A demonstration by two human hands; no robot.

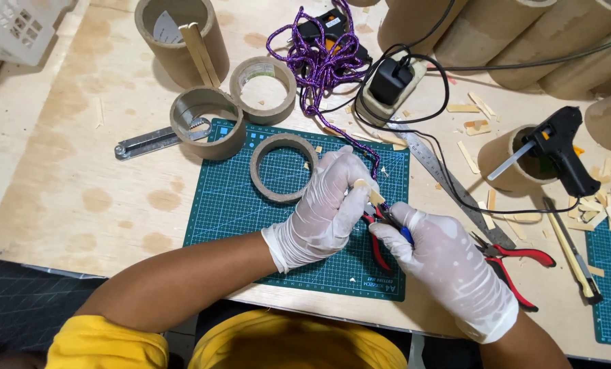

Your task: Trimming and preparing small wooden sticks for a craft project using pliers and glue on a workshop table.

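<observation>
1. The plywood table (59,178) is pale and blotchy under both hands.
2. A green gridded mat (230,205) lies beneath the fingers.
3. A cardboard ring (283,167) sits just left of the left fingertips.
4. The left hand (326,205), in a white glove, pinches a small wood chip (376,198) at its fingertips.
5. The right hand (449,266), gloved too, is curled tight round red-handled pliers (381,229), whose nose meets the chip.
6. Purple braided cord (319,61) trails beyond the fingers.
</observation>
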